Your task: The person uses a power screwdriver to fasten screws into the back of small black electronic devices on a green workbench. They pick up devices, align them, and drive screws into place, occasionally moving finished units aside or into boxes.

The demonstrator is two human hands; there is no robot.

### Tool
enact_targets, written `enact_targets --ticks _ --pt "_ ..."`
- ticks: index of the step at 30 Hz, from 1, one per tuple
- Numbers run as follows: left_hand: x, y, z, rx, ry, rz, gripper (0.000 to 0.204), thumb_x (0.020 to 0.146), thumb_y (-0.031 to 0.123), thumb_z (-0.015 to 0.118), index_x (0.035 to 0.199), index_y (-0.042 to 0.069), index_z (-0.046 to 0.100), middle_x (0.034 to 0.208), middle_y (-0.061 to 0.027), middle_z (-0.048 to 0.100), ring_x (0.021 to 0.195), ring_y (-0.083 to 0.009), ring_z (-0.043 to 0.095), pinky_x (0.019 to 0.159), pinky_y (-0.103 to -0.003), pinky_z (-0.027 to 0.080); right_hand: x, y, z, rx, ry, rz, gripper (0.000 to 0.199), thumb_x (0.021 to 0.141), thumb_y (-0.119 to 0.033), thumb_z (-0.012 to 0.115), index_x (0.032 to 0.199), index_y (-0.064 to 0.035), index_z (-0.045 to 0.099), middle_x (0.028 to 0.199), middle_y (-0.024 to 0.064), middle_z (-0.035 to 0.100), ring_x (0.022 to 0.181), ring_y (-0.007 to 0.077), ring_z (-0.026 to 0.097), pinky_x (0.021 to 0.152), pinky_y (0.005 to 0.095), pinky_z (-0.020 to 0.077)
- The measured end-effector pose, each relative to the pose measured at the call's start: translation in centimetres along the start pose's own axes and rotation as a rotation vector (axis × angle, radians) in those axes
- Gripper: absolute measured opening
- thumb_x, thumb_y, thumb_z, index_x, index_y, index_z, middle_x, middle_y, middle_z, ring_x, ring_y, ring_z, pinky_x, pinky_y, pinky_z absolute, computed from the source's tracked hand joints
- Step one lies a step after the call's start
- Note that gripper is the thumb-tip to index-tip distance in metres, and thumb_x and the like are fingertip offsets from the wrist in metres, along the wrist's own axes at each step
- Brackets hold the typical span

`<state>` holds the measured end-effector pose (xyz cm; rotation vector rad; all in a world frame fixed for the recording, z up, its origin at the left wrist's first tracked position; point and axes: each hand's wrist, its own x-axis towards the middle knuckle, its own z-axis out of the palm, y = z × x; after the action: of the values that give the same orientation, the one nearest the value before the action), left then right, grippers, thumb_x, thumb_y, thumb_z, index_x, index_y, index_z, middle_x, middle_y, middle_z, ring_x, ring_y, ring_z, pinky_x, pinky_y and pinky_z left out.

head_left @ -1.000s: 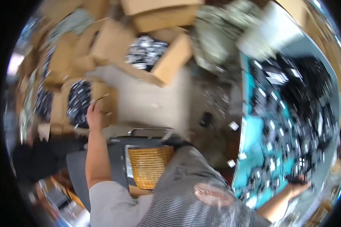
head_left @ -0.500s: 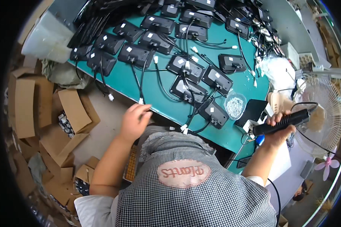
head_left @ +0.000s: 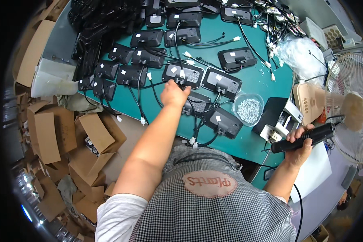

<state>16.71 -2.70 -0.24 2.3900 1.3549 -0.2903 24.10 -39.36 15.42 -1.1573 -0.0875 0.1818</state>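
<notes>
Left of the screw bowl point(head_left: 246, 97), the fingers of the left hand point(head_left: 174, 95) reach a black box point(head_left: 194, 76), gripping or not I can't tell, and a tug could snag its white plug point(head_left: 182, 74), while swinging the black tool point(head_left: 320, 134) gripped by the right hand point(head_left: 297, 154), right of the bowl, could spill it.

A bare strip of the bench point(head_left: 248, 148) runs along its near edge, right of the closest black units point(head_left: 224, 123). Over the right edge, the right hand point(head_left: 299, 151) and its black corded tool point(head_left: 304, 138) block passage. The left hand point(head_left: 174, 94) and its forearm cross the near edge, with a small open patch just right of them; further left, white-tipped cables point(head_left: 143, 120) overhang that edge. A screw bowl point(head_left: 249, 110) and fan point(head_left: 353, 111) crowd the right side, while a dark heap point(head_left: 105, 24) fills the far left corner.
</notes>
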Motion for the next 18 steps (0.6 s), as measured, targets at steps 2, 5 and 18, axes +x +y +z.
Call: enact_targets --ticks 2,5,18 --pt "1.0 -0.4 1.1 -0.080 -0.033 -0.008 0.046 0.073 0.037 0.067 0.105 0.005 0.057 0.109 -0.0136 0.059 0.103 -0.0296 0.059 0.086 -0.041 0.048 0.1 0.0 -0.8 -0.002 0.007 -0.007 0.059 0.075 -0.036 0.076 0.114 -0.0074 0.043 0.078 0.0058 0.049 0.062 0.0169 0.052 0.058 0.0307 0.0464" --pt "2.0 -0.9 0.8 -0.290 -0.063 -0.014 0.032 0.075 0.032 0.066 0.090 0.003 0.063 0.091 -0.0133 0.065 0.088 -0.0290 0.063 0.077 -0.039 0.049 0.4 0.1 -1.4 0.008 0.013 -0.012 0.058 0.076 -0.036 0.075 0.114 -0.0071 0.043 0.078 0.0061 0.049 0.062 0.0174 0.052 0.059 0.0303 0.0467" --pt "-3.0 -5.8 -13.5 -1.220 -0.345 -0.050 0.017 0.093 0.019 0.053 0.095 0.003 0.057 0.058 0.0081 0.034 0.044 -0.0017 0.025 0.040 -0.019 0.019 1.7 1.3 -1.9 0.032 -0.027 -0.042 0.054 0.080 -0.038 0.071 0.116 -0.0068 0.045 0.079 0.0061 0.049 0.064 0.0171 0.051 0.060 0.0321 0.0445"
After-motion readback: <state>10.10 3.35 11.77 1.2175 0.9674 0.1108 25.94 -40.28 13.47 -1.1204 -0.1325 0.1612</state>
